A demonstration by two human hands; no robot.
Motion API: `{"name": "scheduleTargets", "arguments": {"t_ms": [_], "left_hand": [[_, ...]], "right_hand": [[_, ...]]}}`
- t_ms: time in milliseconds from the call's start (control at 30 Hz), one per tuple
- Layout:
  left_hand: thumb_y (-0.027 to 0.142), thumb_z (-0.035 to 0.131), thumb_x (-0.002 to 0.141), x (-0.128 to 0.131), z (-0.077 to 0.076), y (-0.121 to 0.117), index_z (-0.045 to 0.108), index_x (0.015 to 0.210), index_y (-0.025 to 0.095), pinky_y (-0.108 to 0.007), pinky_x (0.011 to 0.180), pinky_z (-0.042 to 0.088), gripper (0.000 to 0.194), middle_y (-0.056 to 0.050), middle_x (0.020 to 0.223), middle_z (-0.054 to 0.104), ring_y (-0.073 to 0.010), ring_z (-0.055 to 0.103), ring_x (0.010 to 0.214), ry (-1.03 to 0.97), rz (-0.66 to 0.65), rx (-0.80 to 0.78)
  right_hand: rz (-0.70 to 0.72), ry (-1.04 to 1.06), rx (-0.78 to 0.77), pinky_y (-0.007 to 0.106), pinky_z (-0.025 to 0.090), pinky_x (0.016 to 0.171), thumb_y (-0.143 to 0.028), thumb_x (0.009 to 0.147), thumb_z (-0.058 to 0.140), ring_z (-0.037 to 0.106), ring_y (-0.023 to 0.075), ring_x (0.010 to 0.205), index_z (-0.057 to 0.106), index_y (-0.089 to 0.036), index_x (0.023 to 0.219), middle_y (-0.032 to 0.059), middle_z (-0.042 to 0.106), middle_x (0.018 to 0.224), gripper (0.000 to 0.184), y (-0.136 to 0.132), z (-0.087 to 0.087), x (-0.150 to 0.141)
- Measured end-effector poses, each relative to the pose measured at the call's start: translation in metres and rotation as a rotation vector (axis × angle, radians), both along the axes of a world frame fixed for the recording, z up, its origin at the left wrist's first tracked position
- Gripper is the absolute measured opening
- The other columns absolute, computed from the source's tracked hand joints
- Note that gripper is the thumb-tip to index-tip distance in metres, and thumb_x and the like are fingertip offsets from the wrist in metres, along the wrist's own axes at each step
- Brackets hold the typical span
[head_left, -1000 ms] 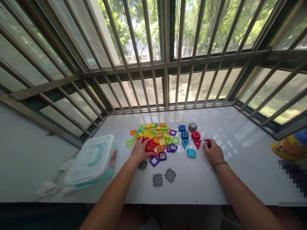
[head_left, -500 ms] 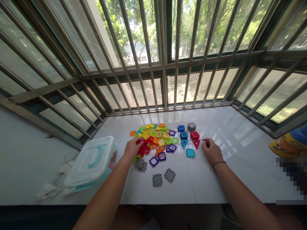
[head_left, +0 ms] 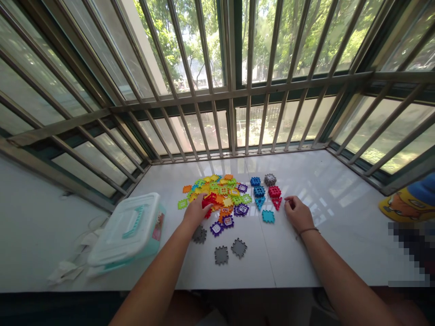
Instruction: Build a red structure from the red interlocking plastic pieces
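Our left hand [head_left: 195,211] has swung rightward, fingers curled over red pieces [head_left: 211,198] in the pile [head_left: 215,185], nearer the table's [head_left: 248,277] left edge; gripping, we can't tell. So those reds sit apart from the red triangle [head_left: 277,203], our loosely closed right hand [head_left: 298,213] just beside it.

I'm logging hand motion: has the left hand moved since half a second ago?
Yes: the left hand has moved right, farther from the box.
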State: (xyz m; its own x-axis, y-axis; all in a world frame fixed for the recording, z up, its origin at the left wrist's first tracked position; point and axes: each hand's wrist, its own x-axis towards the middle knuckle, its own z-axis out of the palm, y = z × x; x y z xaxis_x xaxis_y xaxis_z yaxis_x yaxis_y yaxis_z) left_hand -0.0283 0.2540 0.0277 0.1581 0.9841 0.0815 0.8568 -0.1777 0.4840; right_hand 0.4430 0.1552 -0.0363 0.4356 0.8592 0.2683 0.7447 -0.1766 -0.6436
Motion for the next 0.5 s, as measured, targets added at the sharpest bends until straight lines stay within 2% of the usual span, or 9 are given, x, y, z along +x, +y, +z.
{"name": "scheduleTargets", "arguments": {"t_ms": [133,233,333,400,500], "left_hand": [[0.040,0.082,0.094,0.009,-0.006,0.002,0.067,0.144,0.023,-0.043,0.098,0.059,0.055,-0.013,0.127,0.081,-0.0331,0.077,0.112,-0.006,0.037,-0.020],[0.033,0.076,0.097,0.010,-0.009,0.001,0.068,0.140,0.023,-0.043,0.100,0.059,0.045,-0.012,0.124,0.082,-0.0308,0.078,0.109,-0.082,0.027,-0.032],[0.028,0.066,0.101,0.007,-0.013,-0.002,0.068,0.140,0.024,-0.045,0.104,0.059,0.040,-0.010,0.124,0.081,-0.0284,0.077,0.110,-0.217,-0.045,-0.044],[0.031,0.064,0.102,0.007,-0.016,-0.007,0.068,0.140,0.024,-0.046,0.105,0.060,0.039,-0.010,0.127,0.080,-0.0276,0.077,0.113,-0.332,-0.070,-0.054],[0.043,0.065,0.103,0.015,-0.021,-0.018,0.066,0.143,0.024,-0.044,0.100,0.064,0.044,-0.010,0.123,0.081,-0.0257,0.078,0.111,-0.484,-0.038,-0.106]], "right_hand": [[0.000,0.001,-0.006,0.034,0.047,0.070,-0.047,0.094,0.056,0.069,0.0241,0.073,0.075,-0.025,0.109,0.0036,0.074,0.079,0.033,-0.001,0.002,-0.001],[0.000,0.002,-0.003,0.034,0.047,0.070,-0.047,0.094,0.056,0.069,0.0240,0.074,0.075,-0.025,0.109,0.0036,0.074,0.080,0.032,-0.001,0.003,-0.002],[0.001,0.001,0.003,0.034,0.047,0.070,-0.046,0.095,0.056,0.070,0.0239,0.074,0.075,-0.025,0.109,0.0036,0.074,0.080,0.031,-0.001,0.004,-0.003],[0.002,0.001,0.000,0.034,0.047,0.070,-0.046,0.095,0.056,0.069,0.0239,0.073,0.075,-0.025,0.108,0.0035,0.074,0.080,0.031,-0.001,0.003,-0.002],[0.005,0.001,-0.004,0.034,0.047,0.069,-0.047,0.095,0.056,0.068,0.0238,0.072,0.075,-0.026,0.107,0.0034,0.074,0.079,0.031,-0.001,0.003,-0.002]]}}
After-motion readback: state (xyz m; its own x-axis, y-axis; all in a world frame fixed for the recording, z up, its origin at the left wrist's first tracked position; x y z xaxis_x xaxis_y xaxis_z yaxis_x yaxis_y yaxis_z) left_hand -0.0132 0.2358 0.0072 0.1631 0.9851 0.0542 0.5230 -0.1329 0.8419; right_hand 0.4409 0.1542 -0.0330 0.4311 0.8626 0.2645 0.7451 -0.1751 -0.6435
